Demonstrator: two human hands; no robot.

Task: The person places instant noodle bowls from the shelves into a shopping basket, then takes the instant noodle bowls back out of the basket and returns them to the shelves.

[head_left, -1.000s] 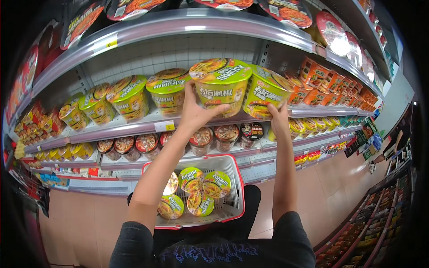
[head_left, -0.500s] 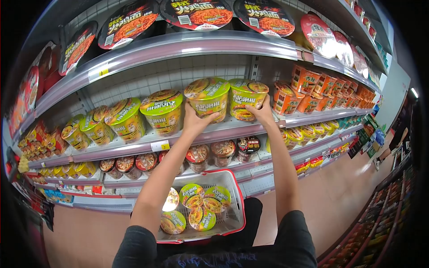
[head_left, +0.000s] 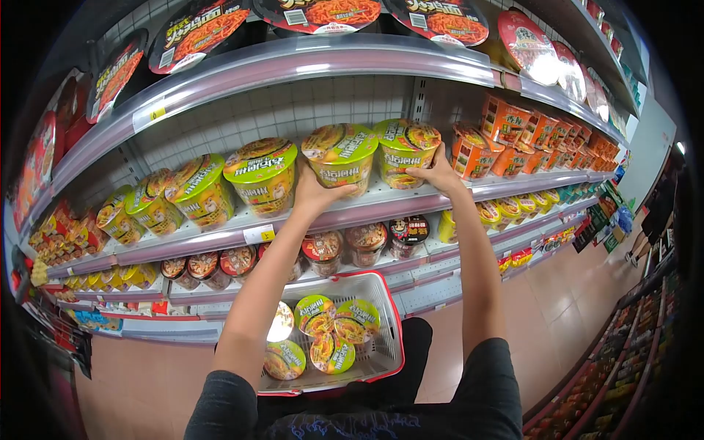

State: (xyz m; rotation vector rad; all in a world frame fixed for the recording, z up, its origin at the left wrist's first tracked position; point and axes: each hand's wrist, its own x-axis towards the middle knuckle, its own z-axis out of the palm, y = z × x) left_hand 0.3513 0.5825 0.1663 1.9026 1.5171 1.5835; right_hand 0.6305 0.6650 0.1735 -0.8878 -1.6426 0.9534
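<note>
On the middle shelf, a green-lidded noodle cup stands upright with my left hand wrapped round its left side, thumb across the front. My right hand grips the right side of a second green-lidded cup, its thumb on the front. The two cups stand side by side, nearly touching. Further left is a row of several like cups, the nearest one just beside my left hand. Fingers behind the cups are hidden.
Below my arms is a grey basket with a red rim, holding several cups. Orange noodle packs stand to the right. Black noodle bowls fill the upper shelf; red-lidded cups stand below. A person's legs show at far right.
Both cups have come down from raised, the right one tilted, to upright on the shelf beside the row. My hands still hold them. The view has shifted slightly.
</note>
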